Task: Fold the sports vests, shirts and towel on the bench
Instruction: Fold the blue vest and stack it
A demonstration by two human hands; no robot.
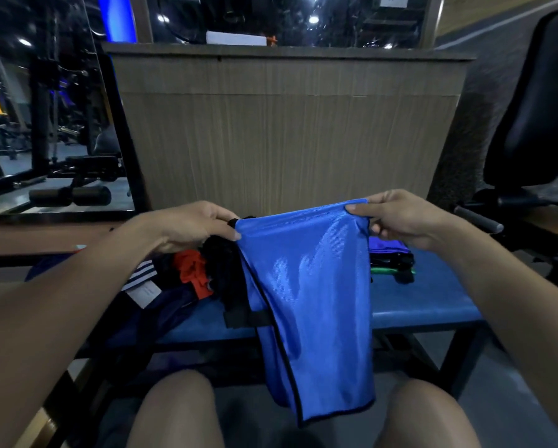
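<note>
A shiny blue sports vest (pixel 310 299) with black trim hangs in the air above the blue bench (pixel 423 295), doubled lengthwise. My left hand (pixel 203 226) pinches its upper left corner and my right hand (pixel 400 218) pinches its upper right corner. The vest's lower end drops past the bench's front edge, between my knees. On the bench to the left lies a loose heap of clothes (pixel 190 276): a red-orange piece, black fabric and a dark garment with white stripes. A small folded stack (pixel 391 257), blue on top with black and green below, rests behind the vest at the right.
A wood-grain counter wall (pixel 287 134) stands right behind the bench. A mirror (pixel 44 108) at the left shows gym machines. A black padded seat on a machine frame (pixel 536 108) stands at the right. My bare knees (pixel 174 412) are under the bench's front edge.
</note>
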